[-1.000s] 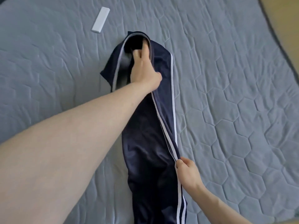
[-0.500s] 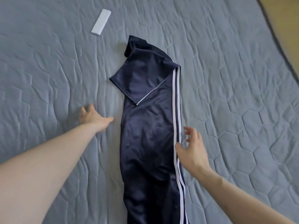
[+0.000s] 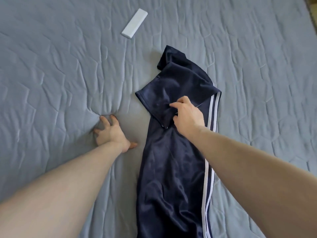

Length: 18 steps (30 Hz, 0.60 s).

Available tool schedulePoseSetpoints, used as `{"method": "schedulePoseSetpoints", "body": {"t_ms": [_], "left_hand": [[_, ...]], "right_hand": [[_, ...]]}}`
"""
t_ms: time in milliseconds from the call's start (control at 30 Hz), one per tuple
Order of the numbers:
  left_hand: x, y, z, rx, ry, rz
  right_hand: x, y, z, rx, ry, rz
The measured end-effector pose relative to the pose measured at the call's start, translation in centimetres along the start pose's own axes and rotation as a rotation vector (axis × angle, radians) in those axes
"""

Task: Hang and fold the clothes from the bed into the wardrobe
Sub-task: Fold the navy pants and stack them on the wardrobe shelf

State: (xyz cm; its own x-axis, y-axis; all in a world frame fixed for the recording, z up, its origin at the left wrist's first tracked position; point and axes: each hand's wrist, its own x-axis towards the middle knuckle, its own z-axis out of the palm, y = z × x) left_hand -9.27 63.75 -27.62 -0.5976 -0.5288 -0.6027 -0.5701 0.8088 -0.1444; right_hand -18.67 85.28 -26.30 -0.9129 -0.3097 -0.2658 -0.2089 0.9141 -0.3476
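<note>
A navy garment (image 3: 171, 169) with white side stripes lies lengthwise on the grey quilted bed (image 3: 60, 74), its far end folded back over itself as a sleeve flap. My right hand (image 3: 187, 115) sits on that flap, with curled fingers and thumb pinching the flap's near edge. My left hand (image 3: 111, 133) is off the garment to its left. Its fingers are spread and press into the quilt, which puckers around the fingertips.
A flat white rectangular box (image 3: 134, 23) lies on the bed beyond the garment, to the upper left. The bed's right edge and a strip of floor (image 3: 313, 7) show at the top right corner.
My left hand let go of the garment's far end, leaving it folded over, and moved down onto the quilt. My right hand left the striped side and reached up to the flap.
</note>
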Motion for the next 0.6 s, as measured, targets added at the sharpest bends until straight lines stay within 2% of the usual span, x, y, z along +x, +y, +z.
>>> {"method": "schedulePoseSetpoints", "body": {"t_ms": [167,233,300,367,467,600], "left_hand": [[0.2,-0.2,0.1,-0.023,-0.006,0.011],[0.2,-0.3,0.1,-0.065,-0.017,0.012],[0.3,-0.3,0.1,-0.08,-0.016,0.02],[0.2,-0.3,0.0,-0.088,-0.012,0.022],[0.3,-0.2,-0.1,-0.098,-0.014,0.024],[0.1,0.0,-0.3,-0.085,-0.007,0.021]], "right_hand": [[3.9,-1.8,-5.0,0.628,0.426,0.083],[6.7,-1.4,-7.9,0.676,0.56,0.181],[9.5,-0.4,-10.4,0.691,0.616,0.29],[11.5,0.8,-12.0,0.754,0.582,0.385],[12.0,2.2,-12.1,0.625,0.439,0.506],[9.6,3.4,-9.2,0.425,0.272,0.459]]}}
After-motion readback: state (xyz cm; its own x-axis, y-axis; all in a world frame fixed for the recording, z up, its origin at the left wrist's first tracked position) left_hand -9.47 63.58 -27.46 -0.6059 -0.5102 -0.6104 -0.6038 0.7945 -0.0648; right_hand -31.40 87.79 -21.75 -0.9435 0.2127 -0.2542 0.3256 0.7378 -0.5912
